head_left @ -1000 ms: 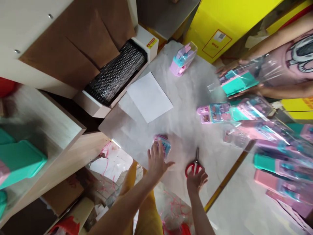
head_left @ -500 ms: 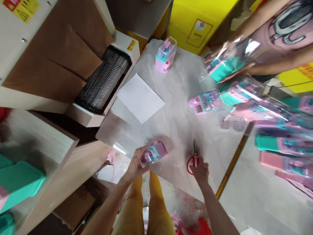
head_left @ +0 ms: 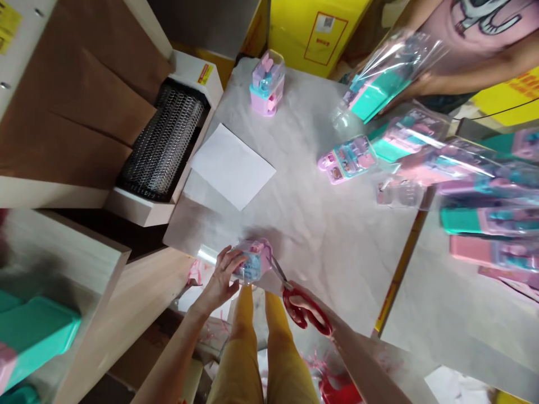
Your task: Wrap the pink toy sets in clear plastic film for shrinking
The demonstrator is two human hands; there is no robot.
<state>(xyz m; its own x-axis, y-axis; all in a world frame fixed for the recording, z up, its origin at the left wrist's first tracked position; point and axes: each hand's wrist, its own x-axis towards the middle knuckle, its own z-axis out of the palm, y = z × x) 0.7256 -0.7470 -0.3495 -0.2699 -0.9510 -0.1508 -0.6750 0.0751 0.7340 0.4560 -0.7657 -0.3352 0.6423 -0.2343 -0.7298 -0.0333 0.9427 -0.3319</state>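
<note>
At the near edge of the grey table, my left hand [head_left: 225, 275] grips a small pink and blue plastic toy case [head_left: 253, 261] with a clear cover. My right hand [head_left: 305, 306] has its fingers in the red handles of a pair of scissors [head_left: 278, 270]. The scissors' blades point up and left, and their tips are at the lilac end of the case; whether they touch it I cannot tell. Farther along the table lies a lilac and blue toy set [head_left: 348, 160]. A similar toy case [head_left: 268, 84] stands upright at the far corner.
A white paper sheet [head_left: 233, 165] lies beside a machine with a metal mesh conveyor [head_left: 166, 140]. On the right are several film-wrapped toys [head_left: 484, 219]. Across the table, another person's hands hold a bagged teal box [head_left: 379, 95]. A yellow carton [head_left: 315, 33] stands behind.
My right hand has picked the scissors up off the table and brought them left to the toy case. My left hand has turned the case. The view has shifted slightly.
</note>
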